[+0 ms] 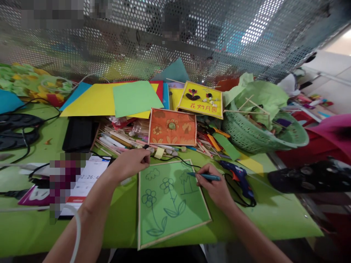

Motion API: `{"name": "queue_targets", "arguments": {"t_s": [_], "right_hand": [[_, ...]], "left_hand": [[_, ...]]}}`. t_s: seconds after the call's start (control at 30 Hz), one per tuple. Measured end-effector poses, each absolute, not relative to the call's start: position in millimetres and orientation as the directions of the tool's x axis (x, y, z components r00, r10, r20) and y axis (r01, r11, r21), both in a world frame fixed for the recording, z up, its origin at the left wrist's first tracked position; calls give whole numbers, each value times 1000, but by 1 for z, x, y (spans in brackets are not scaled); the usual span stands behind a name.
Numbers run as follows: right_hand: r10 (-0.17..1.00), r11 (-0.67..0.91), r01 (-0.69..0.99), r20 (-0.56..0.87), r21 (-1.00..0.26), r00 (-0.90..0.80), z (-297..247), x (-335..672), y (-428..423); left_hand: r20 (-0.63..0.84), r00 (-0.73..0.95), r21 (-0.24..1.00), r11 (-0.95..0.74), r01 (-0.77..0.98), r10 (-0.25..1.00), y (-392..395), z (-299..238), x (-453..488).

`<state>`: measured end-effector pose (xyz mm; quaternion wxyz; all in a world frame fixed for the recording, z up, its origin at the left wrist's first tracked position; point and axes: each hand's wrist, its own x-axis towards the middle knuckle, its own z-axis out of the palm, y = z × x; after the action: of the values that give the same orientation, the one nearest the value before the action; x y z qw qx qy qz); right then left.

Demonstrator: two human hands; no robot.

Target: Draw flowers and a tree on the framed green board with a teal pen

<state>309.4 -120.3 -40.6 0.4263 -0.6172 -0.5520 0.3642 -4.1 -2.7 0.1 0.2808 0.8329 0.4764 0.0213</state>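
Observation:
A green sheet framed with thin wooden sticks [161, 233] lies on the table before me, with flowers, leaves, a cloud and a tree-like shape drawn in dark lines. My right hand [212, 184] grips a blue pen [210, 176], its tip at the tree drawing near the upper right of the sheet. At the sheet's upper left corner, my left hand [135, 160] is closed with curled fingers. Something small and dark shows at its fingertips, too small to name. Just beyond stands an orange framed flower picture [181, 128] on a pile of sticks and pens [117, 140].
A blue glue gun [240, 179] with a black cord lies right of the sheet. Behind it stands a green basket [241, 131] of scraps. Coloured paper [90, 98] and a yellow framed picture [203, 100] fill the back. At left are a phone [85, 182] and cables.

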Motion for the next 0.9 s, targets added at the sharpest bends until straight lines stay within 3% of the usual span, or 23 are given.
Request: {"name": "queue_targets", "arguments": {"t_s": [0.9], "right_hand": [[984,-23,394,50,-919,174,-33,309,-123]], "left_hand": [[-266,565,475,-404,782,781,1,-2,-5]]}}
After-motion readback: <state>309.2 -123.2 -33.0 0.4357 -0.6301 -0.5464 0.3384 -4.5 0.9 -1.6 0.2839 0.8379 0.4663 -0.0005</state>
